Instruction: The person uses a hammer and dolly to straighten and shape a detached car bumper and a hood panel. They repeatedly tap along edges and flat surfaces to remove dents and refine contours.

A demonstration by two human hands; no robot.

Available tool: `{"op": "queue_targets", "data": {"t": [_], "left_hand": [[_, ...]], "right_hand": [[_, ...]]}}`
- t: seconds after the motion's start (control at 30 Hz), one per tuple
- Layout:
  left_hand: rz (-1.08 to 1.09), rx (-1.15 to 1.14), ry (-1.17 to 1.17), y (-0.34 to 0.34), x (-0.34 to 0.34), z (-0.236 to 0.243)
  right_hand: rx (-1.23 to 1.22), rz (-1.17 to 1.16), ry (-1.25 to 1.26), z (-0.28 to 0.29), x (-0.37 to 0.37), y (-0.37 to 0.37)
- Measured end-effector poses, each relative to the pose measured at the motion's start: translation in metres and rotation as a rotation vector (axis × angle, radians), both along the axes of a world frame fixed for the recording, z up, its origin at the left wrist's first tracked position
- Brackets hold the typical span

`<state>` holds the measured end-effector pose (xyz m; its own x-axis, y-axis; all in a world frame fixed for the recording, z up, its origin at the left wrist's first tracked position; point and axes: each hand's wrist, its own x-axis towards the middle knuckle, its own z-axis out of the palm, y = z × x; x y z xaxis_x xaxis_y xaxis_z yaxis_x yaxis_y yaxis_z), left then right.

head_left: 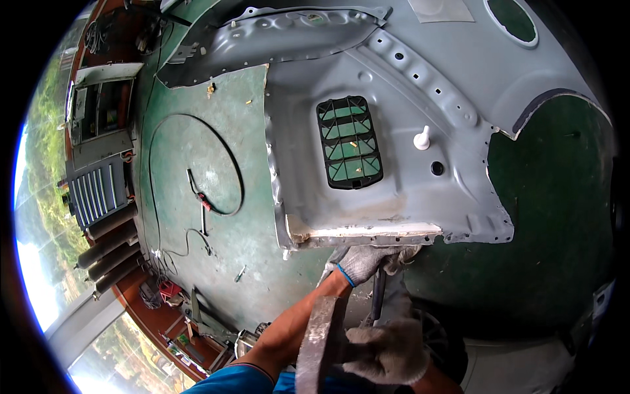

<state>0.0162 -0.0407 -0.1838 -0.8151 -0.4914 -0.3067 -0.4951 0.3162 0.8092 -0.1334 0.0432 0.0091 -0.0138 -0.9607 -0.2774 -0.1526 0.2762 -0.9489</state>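
A large grey sheet-metal car body panel [400, 190] lies in front of me, with a pale strip [367, 231] along its near edge. My left hand [365, 262], in a pale knit glove with a blue cuff, is closed just under that edge. A dark bar [378, 295] runs down from this hand; the fingertips are partly hidden. Nearer to me, my right hand [388, 351], also gloved, is wrapped round the handle of a hammer. The worn, heavy hammer head [319, 341] is raised close to the camera, left of the hand.
A black vent grille [351, 142] and a white plug [422, 138] sit in the panel. On the green floor lies a looped black cable [239, 164] with a red-marked torch. Gas cylinders [111, 243] and a tool cabinet [98, 194] stand left; a wheel [446, 348] is lower right.
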Motion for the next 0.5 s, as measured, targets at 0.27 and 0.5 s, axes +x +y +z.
{"op": "queue_targets", "data": {"t": [0.27, 0.5], "left_hand": [[0.635, 1.025, -0.104, -0.007, -0.021, 0.024], [0.274, 0.599, -0.047, 0.003, 0.003, -0.011]], "right_hand": [[0.392, -0.129, -0.086, -0.023, 0.016, 0.016], [0.100, -0.023, -0.028, -0.017, 0.007, 0.008]]}}
